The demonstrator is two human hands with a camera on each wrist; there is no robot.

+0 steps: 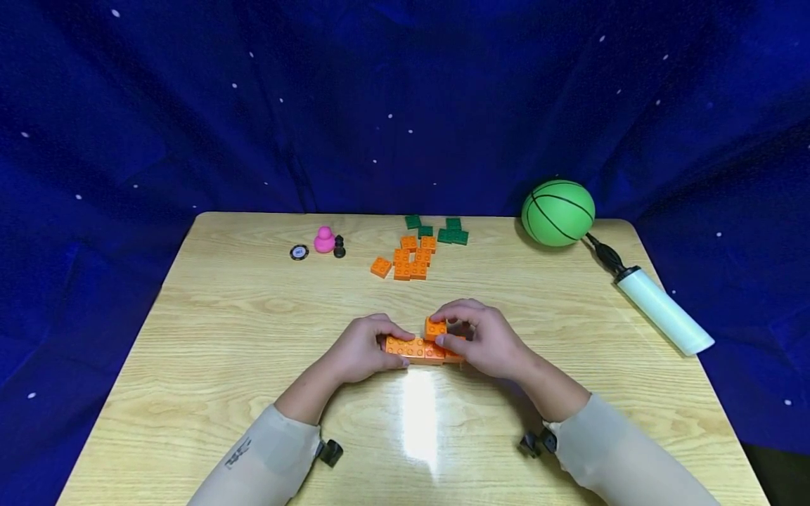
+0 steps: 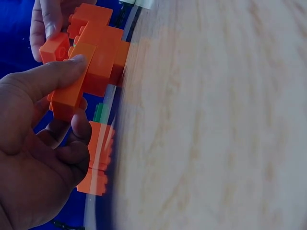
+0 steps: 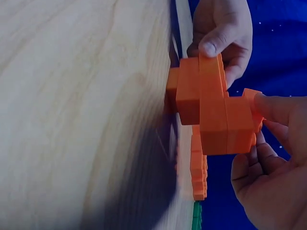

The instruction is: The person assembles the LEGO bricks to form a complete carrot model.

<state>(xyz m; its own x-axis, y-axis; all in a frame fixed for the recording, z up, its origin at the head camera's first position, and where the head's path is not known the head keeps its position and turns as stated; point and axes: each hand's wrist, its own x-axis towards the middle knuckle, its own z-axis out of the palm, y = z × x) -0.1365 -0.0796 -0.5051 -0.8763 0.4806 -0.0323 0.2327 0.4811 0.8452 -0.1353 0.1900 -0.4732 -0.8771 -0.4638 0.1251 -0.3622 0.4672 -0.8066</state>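
An orange building-block structure, made of several joined studded blocks, is near the table's middle. My left hand grips its left end, thumb on the near side and fingers on the far side. In the left wrist view the thumb presses the face of the end block. My right hand pinches a loose-looking orange block above the structure's right part. That block looks tilted against the studs in the right wrist view, where my right hand partly covers it; whether it is joined there, I cannot tell.
Behind the hands lie several orange blocks and several green blocks. A pink rubber duck, a black chess pawn and a poker chip are back left. A green ball and a hand pump are at right.
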